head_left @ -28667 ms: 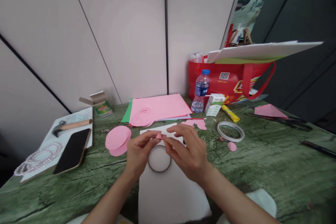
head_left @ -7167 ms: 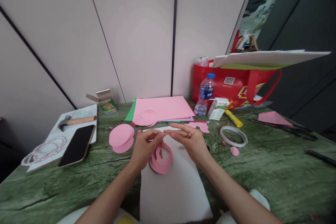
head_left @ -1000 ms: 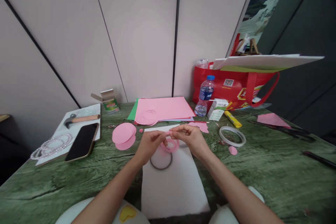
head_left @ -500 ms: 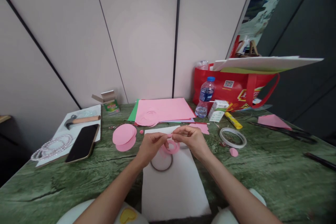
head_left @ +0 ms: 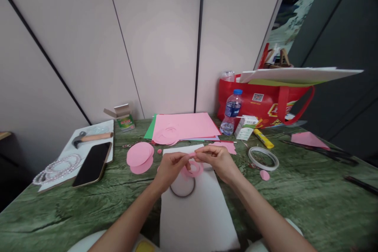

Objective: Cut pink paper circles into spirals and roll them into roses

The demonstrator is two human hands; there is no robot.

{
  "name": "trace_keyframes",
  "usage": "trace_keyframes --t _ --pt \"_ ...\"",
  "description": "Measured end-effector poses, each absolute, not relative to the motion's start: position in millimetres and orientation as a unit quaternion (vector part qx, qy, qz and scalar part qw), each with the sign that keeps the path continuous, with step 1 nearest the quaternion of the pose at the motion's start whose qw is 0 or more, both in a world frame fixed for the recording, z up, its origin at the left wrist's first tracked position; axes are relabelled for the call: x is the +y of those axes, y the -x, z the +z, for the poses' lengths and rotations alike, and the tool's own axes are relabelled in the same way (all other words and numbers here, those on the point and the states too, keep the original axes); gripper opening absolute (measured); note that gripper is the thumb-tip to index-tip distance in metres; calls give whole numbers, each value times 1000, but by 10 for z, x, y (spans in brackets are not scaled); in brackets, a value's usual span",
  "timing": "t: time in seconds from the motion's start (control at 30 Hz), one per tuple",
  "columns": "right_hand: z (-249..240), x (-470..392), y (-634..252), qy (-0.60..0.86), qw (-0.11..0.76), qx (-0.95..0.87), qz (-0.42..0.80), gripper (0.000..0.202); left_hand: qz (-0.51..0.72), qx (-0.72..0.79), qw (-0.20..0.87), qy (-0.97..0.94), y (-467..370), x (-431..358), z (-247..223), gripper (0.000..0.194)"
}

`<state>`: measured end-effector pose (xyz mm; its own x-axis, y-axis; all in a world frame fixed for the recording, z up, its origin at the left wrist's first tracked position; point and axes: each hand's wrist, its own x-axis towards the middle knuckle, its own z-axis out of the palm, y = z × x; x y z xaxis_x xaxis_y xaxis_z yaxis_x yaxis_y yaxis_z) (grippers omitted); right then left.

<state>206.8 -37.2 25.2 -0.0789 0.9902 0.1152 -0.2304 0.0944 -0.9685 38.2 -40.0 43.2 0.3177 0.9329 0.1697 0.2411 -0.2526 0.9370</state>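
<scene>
Both hands meet over a white board (head_left: pixel 197 212) in front of me. My left hand (head_left: pixel 173 166) pinches one end of a curled pink paper strip (head_left: pixel 194 168), which hangs in loops below the fingers. My right hand (head_left: pixel 217 160) pinches the same strip a little to the right, thumb and forefinger close to the left fingertips. Beneath the loops, a thin dark ring (head_left: pixel 183 196) lies on the board. Pink paper circles (head_left: pixel 140 155) sit in a pile left of my left hand.
Pink sheets (head_left: pixel 189 123) lie at the back. A bottle (head_left: pixel 232 112), small carton (head_left: pixel 245 128), glue stick (head_left: pixel 263 139) and tape roll (head_left: pixel 274 165) stand or lie right, before a red bag (head_left: pixel 265 102). Left are a phone (head_left: pixel 93 164) and hammer (head_left: pixel 94 138); scissors (head_left: pixel 327 151) lie far right.
The view has shifted slightly, so things sit a little lower. Both hands keep their pinch on the pink strip; a bit more of it shows between the fingertips.
</scene>
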Motion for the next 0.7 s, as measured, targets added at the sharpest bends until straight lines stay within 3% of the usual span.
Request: trace_keyframes --t 0.7 --pt "267 -372 -2043 394 577 -471 539 21 391 427 442 -685 -396 -394 415 33"
